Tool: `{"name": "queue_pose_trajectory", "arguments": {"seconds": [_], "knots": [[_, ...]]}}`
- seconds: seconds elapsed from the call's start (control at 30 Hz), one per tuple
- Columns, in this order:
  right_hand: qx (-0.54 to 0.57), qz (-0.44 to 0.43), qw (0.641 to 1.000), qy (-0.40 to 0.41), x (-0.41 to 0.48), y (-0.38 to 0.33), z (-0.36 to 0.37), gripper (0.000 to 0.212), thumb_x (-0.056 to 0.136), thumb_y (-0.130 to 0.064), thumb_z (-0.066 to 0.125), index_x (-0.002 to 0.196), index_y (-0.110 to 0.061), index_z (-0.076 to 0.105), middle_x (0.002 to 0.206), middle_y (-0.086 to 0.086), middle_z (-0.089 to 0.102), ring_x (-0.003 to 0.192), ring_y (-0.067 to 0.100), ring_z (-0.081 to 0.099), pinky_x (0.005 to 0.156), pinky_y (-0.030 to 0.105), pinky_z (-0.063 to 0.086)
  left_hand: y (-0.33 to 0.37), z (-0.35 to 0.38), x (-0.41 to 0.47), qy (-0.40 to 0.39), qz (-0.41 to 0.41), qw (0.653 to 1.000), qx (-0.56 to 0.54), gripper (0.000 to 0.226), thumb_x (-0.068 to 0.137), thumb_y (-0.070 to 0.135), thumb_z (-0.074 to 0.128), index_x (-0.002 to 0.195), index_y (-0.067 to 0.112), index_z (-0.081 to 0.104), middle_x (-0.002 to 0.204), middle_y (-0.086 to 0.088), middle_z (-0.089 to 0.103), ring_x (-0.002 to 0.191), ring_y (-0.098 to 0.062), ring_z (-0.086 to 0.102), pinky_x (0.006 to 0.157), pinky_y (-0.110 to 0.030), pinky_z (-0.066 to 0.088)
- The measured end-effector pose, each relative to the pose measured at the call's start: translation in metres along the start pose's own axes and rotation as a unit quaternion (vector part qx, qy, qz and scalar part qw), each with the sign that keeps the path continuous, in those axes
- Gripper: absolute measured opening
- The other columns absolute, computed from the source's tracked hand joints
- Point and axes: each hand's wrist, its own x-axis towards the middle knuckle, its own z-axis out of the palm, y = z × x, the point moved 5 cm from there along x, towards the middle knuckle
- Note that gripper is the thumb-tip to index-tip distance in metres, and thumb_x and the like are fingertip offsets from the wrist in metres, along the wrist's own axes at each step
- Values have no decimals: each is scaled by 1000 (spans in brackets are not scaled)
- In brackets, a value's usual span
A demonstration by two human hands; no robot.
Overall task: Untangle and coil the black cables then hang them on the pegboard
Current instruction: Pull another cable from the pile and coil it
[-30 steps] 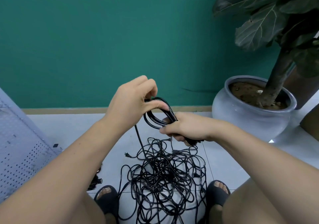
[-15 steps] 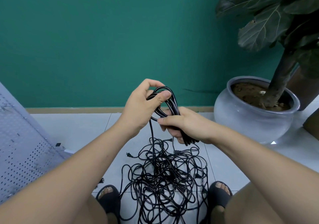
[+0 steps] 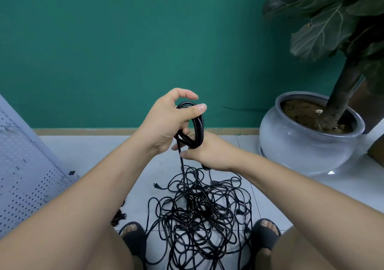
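The right hand (image 3: 209, 153), fingers closed, grips the coil (image 3: 198, 124) at its base, the left hand (image 3: 166, 122) curls loosely round its top; slack from the floor tangle (image 3: 199, 213) is best drawn in even loops.

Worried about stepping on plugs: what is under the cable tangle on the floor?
Pale floor tiles show through gaps in the cable tangle. One plug lies beside it, not under. Anything beneath the dense middle is covered by strands.

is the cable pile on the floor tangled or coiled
Tangled: the pile sprawls in loose crossing loops; only the small coil held above it is wound.
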Motion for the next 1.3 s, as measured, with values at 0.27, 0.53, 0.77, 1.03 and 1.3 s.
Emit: {"name": "queue_pose_trajectory", "arguments": {"seconds": [0.27, 0.53, 0.77, 1.03, 1.3], "knots": [[-24, -22, 999, 23, 6, -12, 2, 27, 104, -45, 63, 88, -25, 74, 94, 4, 73, 88, 25, 66, 78, 44, 52, 4, -4, 8, 24, -64, 992, -109, 25, 92, 3, 80, 93, 16, 58, 62, 5, 45, 43, -8, 19, 39, -21, 19], [46, 18, 997, 61, 2, -7, 3, 34, 109, -32, 58, 94, -4, 69, 86, -2, 81, 88, 12, 72, 62, 18, 42, 11, -2, 13, 84, 2, 996, -22, 34, 90, 34, 86, 91, 19, 56, 65, 5, 39, 49, -14, 23, 44, -26, 22], [50, 10, 997, 58, -3, 6, -5, 43, 109, -29, 55, 78, -2, 67, 73, 4, 78, 88, 35, 74, 92, 54, 55, 12, 12, 9, 65, 35, 997, -23, 39, 104, 53, 63, 96, 15, 61, 61, 4, 41, 50, -17, 31, 52, -30, 35], [147, 4, 983, 112, -17, 14, -39, 45, 108, -33, 58, 81, 3, 61, 67, 15, 71, 78, 40, 78, 86, 75, 55, -45, 18, 12, 9, -56, 996, 65, 31, 101, 29, 48, 105, 10, 72, 98, -7, 79, 99, -25, 76, 89, -40, 59], [247, -30, 938, 241, -29, 0, -83, 37, 110, -28, 60, 79, -7, 61, 65, 14, 61, 63, 37, 68, 84, 69, 58, -126, 45, -11, -158, -100, 956, 224, 20, 94, 23, 61, 110, 28, 72, 113, 5, 79, 111, -19, 71, 98, -37, 53]]}}
